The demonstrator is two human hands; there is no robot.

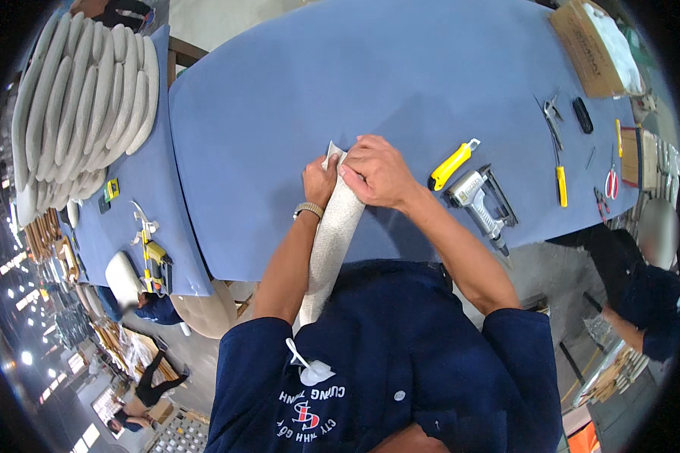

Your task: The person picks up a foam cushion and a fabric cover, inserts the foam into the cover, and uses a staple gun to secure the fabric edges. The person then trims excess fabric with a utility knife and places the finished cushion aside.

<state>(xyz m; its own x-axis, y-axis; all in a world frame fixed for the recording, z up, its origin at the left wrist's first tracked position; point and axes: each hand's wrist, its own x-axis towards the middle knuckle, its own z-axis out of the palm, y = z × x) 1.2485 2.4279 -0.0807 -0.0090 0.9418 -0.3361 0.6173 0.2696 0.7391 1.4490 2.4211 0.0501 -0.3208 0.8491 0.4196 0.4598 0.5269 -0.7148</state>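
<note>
A light grey, fabric-covered cushion (334,243) stands on edge against my front, its far end over the blue table. My left hand (320,181), with a watch on its wrist, is closed on the left side of that far end. From the right, my right hand (379,174) pinches the fabric at the same end, where a loose flap (334,149) sticks up between the hands. Right of my right hand lie a yellow utility knife (453,164) and a grey staple gun (482,202). The cushion's underside is hidden.
The blue padded table (279,90) spreads ahead. At left, similar grey cushions (83,98) are stacked beside a yellow staple gun (155,264). Pliers (553,109), a yellow-handled tool (561,186), red scissors (612,183) and a cardboard box (591,49) lie right. Another person (642,287) stands beyond.
</note>
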